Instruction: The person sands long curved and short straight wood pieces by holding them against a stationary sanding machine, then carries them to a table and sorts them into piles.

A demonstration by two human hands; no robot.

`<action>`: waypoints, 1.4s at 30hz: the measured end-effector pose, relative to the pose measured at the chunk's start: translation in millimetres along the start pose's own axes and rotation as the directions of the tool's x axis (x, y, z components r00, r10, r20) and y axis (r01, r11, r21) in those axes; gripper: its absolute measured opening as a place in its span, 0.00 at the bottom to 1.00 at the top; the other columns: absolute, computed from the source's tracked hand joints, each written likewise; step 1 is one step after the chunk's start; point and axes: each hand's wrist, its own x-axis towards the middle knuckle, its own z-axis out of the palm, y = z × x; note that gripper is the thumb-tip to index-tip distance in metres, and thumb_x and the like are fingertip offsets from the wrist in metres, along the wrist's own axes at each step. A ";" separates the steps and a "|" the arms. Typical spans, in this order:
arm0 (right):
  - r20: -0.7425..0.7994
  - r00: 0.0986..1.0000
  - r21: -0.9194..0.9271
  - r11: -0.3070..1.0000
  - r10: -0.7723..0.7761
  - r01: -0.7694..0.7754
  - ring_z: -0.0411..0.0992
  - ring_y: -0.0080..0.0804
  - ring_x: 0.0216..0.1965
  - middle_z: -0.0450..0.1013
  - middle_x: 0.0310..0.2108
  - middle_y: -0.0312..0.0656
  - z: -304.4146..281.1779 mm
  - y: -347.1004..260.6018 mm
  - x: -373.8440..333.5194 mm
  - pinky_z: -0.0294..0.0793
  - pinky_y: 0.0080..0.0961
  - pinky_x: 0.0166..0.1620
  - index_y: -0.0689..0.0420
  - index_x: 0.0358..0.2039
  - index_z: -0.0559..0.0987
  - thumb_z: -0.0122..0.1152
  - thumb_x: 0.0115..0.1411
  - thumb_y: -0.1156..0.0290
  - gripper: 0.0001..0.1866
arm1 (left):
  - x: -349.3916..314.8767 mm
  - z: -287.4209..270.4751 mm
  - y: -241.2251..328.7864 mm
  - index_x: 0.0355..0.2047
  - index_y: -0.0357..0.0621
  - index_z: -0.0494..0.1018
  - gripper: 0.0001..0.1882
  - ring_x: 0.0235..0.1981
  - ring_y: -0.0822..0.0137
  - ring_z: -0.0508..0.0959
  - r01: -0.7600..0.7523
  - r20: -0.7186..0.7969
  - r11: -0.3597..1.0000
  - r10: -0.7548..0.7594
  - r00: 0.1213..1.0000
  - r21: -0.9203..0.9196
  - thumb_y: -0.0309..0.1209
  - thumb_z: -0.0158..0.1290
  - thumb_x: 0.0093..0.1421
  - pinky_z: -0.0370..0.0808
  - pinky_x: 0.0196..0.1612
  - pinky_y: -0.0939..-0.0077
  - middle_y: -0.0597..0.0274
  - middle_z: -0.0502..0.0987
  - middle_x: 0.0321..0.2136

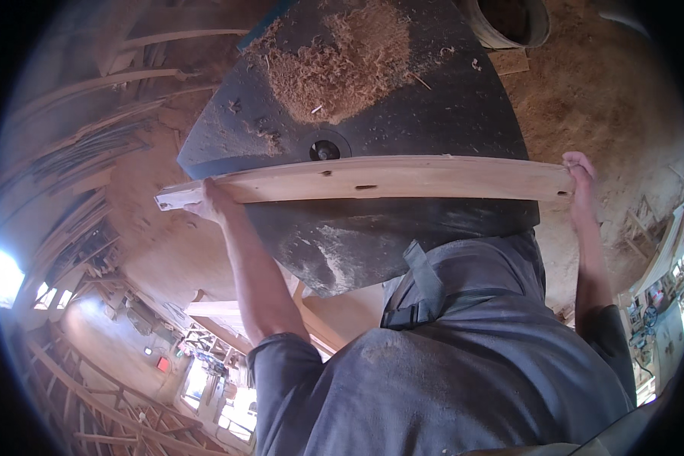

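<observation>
A long pale wooden board (418,178) with a few dark knots lies across a dark machine table (463,114), close in front of my body. Near its left end my left hand (214,202) grips it, fingers wrapped over the edge. At the opposite end my right hand (580,176) holds on, its fingers bent round the board. Just beyond the board's far edge, a round cutter spindle (324,150) sits in an opening of the table. Part of that opening lies close against the wood.
A heap of wood shavings (342,64) covers the table's far part. Behind it at the right stands a round bucket (509,23). Long timber pieces (76,91) are stacked at the left, and sawdust covers the floor (600,91).
</observation>
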 end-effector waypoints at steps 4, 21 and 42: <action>0.030 0.990 -0.256 0.956 -0.139 0.142 0.67 0.19 0.40 0.72 0.35 0.32 -61.5 17.6 16.1 0.66 0.17 0.45 0.59 0.43 0.79 0.49 0.62 0.76 0.12 | -92.8 31.3 28.1 0.71 0.33 0.32 0.52 0.63 0.50 0.65 0.091 -0.004 0.996 -0.091 0.996 -0.001 0.16 0.54 0.55 0.66 0.66 0.60 0.37 0.51 0.67; -0.155 0.955 -0.205 0.953 -0.255 0.221 0.65 0.18 0.37 0.69 0.34 0.31 28.2 -14.6 -5.5 0.66 0.15 0.44 0.59 0.49 0.77 0.45 0.56 0.84 0.21 | -98.6 44.6 31.1 0.70 0.28 0.36 0.51 0.58 0.50 0.71 0.014 -0.047 0.997 -0.010 0.999 0.082 0.17 0.55 0.52 0.70 0.62 0.63 0.33 0.60 0.62; -0.119 0.864 -0.377 0.828 -0.488 0.416 0.65 0.21 0.35 0.66 0.33 0.34 125.6 -62.8 -27.1 0.67 0.18 0.45 0.62 0.48 0.74 0.40 0.54 0.88 0.23 | -3.4 -2.5 7.9 0.70 0.41 0.37 0.51 0.50 0.47 0.75 0.066 -0.153 0.995 -0.055 0.987 0.071 0.16 0.55 0.51 0.80 0.49 0.51 0.33 0.61 0.60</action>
